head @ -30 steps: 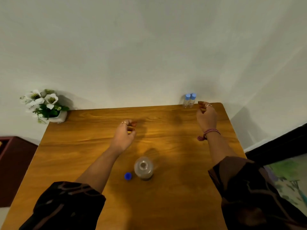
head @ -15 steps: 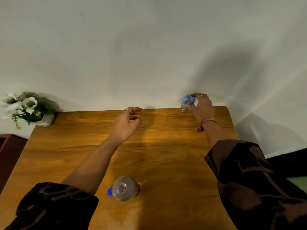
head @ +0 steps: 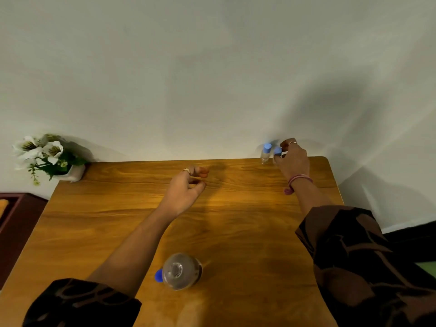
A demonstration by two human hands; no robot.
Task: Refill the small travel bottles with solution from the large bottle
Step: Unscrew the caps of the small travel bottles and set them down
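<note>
Since a moment ago the right hand (head: 291, 159) has closed in on the two small travel bottles (head: 266, 153) at the far right corner of the table (head: 236, 220); earlier it was only reaching toward them. Its fingers (head: 284, 145) now curl round the nearer bottle (head: 276, 154), touching its blue cap, though I cannot tell whether the grip is firm yet. The other small bottle stands upright just beside, on the side away from the palm, untouched and capped.

The left hand (head: 184, 190) hovers mid-table, loosely half-curled and holding nothing, well apart from both small bottles.

Behind both hands, near the person's body, the large bottle (head: 181, 271) stands upright with its mouth open, its blue cap (head: 158, 275) just beside it. The right hand is clearly the nearer; the likely next move is to bring the bottle back toward the large one.
</note>
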